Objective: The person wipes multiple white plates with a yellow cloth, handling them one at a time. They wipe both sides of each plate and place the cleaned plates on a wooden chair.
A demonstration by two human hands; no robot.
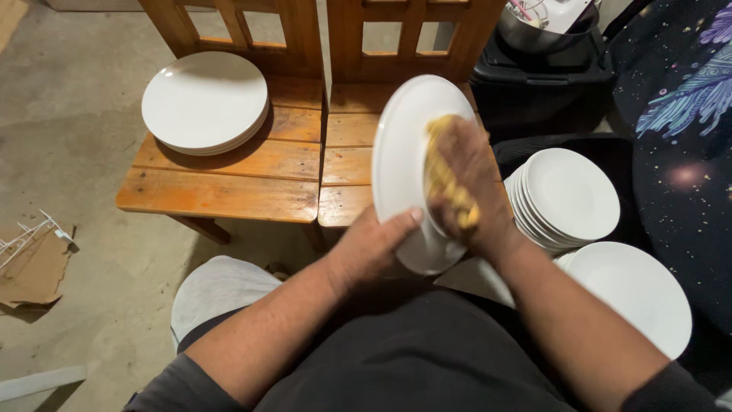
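Lower centre of the frame: forearms and a dark shirt, a pale cloth over the knee (217, 290) at lower left.

Centre: left hand (374, 252), fingers closed on the lower rim of a white plate (404, 152), thumb lying on its face, the other fingers hidden behind. The plate stands tilted on edge, face turned right, above the lap and in front of the benches.

Centre right: right hand (465, 183), fingers curled and pressed together over a yellow cloth (446, 187), clamping it flat against the plate's face. The cloth sits between palm and plate; only its left edge shows.

Right of frame: two stacks of white plates, one at mid right (568, 194), one lower right (637, 294), close beside the right forearm.

Upper left: third stack of plates (204, 103) on a wooden bench (229, 183); second bench (347, 164) just beside it.

Top right: black bin (541, 76) with a metal bowl (534, 34) on it. Left edge: torn cardboard (34, 267) and a white wire rack (27, 236) on the concrete floor.

Risk, as judged: the plate hangs on a one-hand rim grip; hard rubbing could twist it loose and drop it. The right elbow could knock the near stacks.
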